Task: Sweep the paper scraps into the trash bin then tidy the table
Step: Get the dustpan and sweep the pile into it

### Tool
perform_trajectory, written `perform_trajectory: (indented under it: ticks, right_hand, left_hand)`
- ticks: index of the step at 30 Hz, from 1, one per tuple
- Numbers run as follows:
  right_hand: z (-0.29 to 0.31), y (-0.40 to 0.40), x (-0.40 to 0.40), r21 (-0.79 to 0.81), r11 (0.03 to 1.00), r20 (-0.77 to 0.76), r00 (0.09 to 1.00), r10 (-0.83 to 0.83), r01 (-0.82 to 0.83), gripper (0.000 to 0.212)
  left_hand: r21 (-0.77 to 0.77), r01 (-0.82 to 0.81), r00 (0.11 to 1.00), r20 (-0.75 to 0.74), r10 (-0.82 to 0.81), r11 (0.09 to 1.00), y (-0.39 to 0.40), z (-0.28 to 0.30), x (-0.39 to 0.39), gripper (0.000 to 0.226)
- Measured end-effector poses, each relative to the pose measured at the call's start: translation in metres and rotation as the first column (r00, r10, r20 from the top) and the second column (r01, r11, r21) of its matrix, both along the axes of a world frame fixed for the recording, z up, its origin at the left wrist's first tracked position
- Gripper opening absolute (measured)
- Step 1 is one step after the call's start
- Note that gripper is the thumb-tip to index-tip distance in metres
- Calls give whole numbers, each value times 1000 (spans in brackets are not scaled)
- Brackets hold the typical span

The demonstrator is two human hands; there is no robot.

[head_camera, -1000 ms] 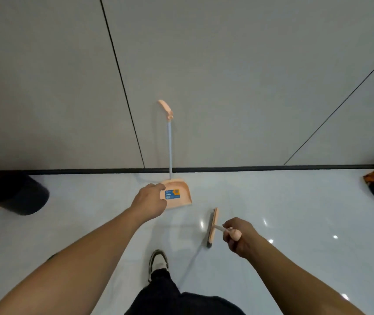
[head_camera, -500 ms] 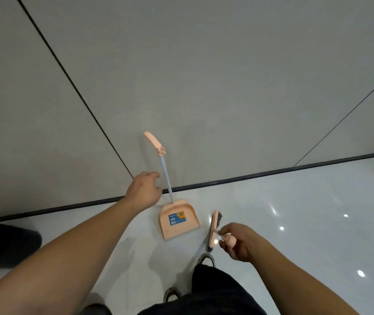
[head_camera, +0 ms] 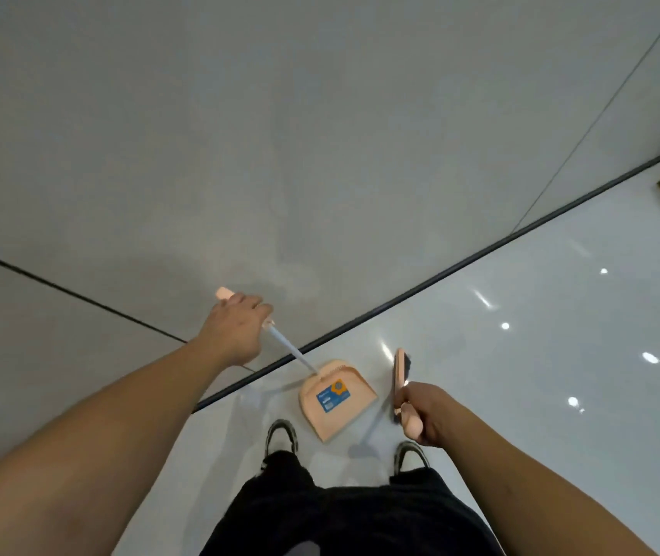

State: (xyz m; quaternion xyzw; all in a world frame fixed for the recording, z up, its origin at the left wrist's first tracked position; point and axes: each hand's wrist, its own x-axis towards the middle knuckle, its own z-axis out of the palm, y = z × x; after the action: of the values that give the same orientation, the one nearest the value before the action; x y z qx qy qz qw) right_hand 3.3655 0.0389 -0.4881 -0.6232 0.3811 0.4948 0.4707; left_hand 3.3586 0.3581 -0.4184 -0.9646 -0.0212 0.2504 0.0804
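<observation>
The left hand (head_camera: 236, 333) is curling its fingers round the top grip of the dustpan's long handle (head_camera: 284, 347), near the wall (head_camera: 320, 134). The peach dustpan (head_camera: 336, 399) is sitting on the glossy floor (head_camera: 541, 375), just ahead of the person's shoes (head_camera: 280, 435). Beside it, the right hand (head_camera: 426, 413) is gripping the broom (head_camera: 399, 379) by its handle, brush head pointing down.

The head view looks steeply down from standing height, facing the wall (head_camera: 320, 134) and floor (head_camera: 541, 355).
</observation>
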Motion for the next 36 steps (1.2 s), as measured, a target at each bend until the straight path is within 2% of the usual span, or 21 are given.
perform_trajectory:
  ticks: [4, 7, 10, 12, 21, 25, 31, 36]
  right_hand:
    - [-9, 41, -4, -12, 978, 51, 977, -208, 209, 46]
    - [-11, 78, -14, -52, 949, 89, 948, -305, 310, 43]
    - [-13, 108, -31, -87, 912, 92, 914, -394, 402, 24]
    - [-10, 121, -44, -122, 891, 78, 899, -430, 437, 13]
    - [-23, 155, -66, -150, 811, 94, 824, -558, 566, 26]
    - [-33, 167, -50, -123, 787, 110, 797, -595, 604, 22]
    - [-29, 174, -42, -141, 778, 125, 791, -599, 612, 19]
    - [-19, 171, -55, -172, 795, 114, 813, -571, 582, 13]
  left_hand:
    - [11, 313, 936, -172, -306, 950, 43, -23, 25, 33]
    - [-81, 462, 868, -161, -469, 883, 67, -41, 36, 25]
    - [-194, 495, 850, -95, -519, 847, 76, -57, 41, 27]
    - [-198, 551, 820, -49, -570, 810, 73, -64, 48, 28]
    - [-207, 700, 694, -30, -719, 684, 76, -69, 88, 16]
    - [-215, 750, 631, -52, -774, 625, 70, -68, 95, 13]
    - [-209, 863, 448, -104, -888, 460, 68, -64, 98, 11]
    - [-210, 915, 321, -141, -937, 345, 57, -60, 94, 18]
